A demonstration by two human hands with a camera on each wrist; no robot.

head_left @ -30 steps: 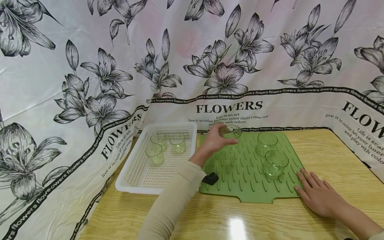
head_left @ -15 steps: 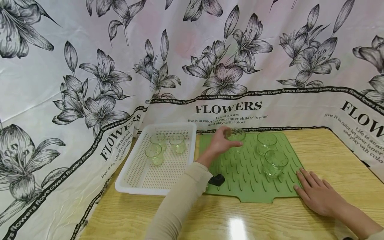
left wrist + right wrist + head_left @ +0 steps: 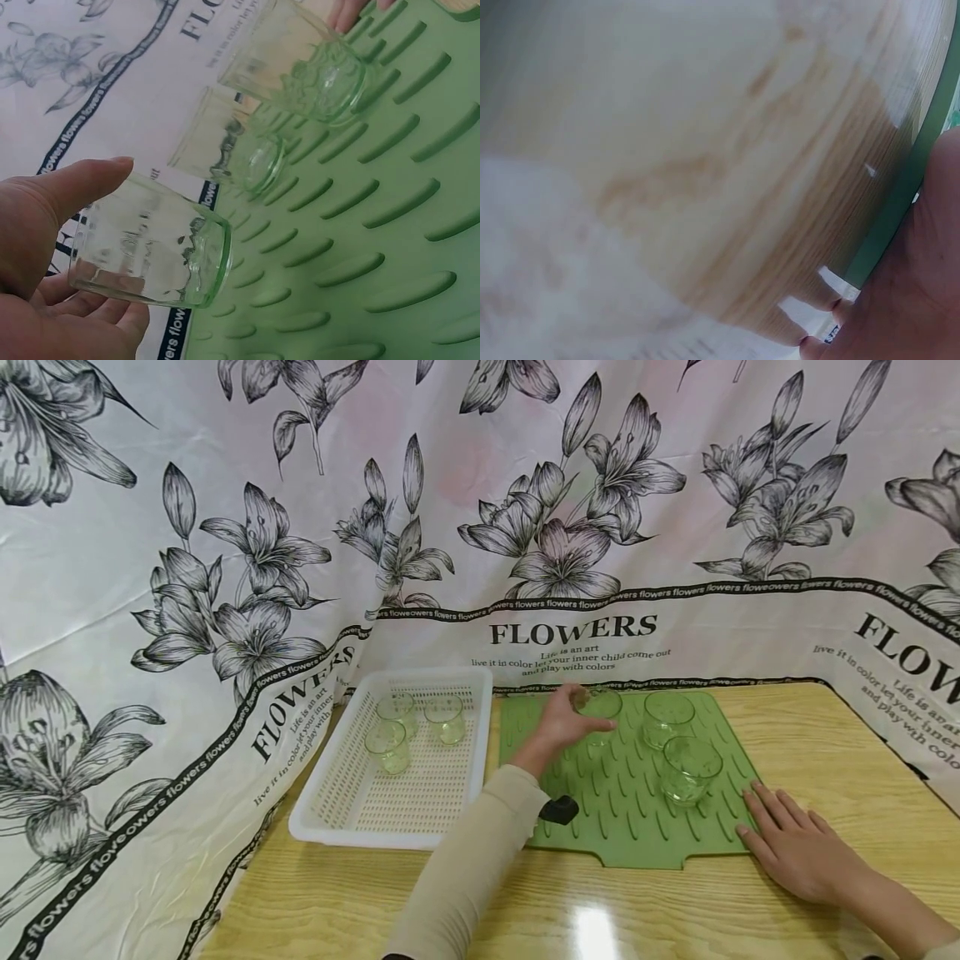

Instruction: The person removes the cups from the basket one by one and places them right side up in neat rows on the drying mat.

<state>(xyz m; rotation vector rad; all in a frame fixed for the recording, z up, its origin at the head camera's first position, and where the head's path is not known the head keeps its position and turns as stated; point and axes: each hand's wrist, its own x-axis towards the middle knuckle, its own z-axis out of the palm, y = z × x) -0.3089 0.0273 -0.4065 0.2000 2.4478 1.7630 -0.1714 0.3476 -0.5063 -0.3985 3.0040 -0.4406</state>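
Green ribbed mat point(image 3: 637, 837): lies on the wood-grain surface point(image 3: 675, 914), to the right of the white basket point(image 3: 352, 835).

Left hand point(image 3: 566, 720): gripping 1 clear glass, the held glass point(image 3: 161, 255), with the thumb on one side of the wall and the fingers on the other, near the rim. Position: over the far part of the mat, left of the far glass point(image 3: 667, 722) and the near glass point(image 3: 690, 772), which both stand upright on the ribs.

Governing relation: base of the held glass to the mat. The mouth lies toward the palm and the base points away from it, toward the ribs. The long axis runs roughly in line with those of the 2 standing glasses. Contact between base and mat cannot be confirmed. The left hand is the nearer of the 2.

Right hand point(image 3: 795, 843): laid flat, fingers extended, holding nothing visible, beside the right edge of the mat and well apart from the held glass.

Basket contents: 3 glasses point(image 3: 387, 750).

Markings: the curtain point(image 3: 450, 560) reads "FLOWERS", then "Life is an art", "live it in color let your inner child come out" and "and play with colors". Its black band point(image 3: 675, 592) repeats "flowers". No brand is legible on the glassware.
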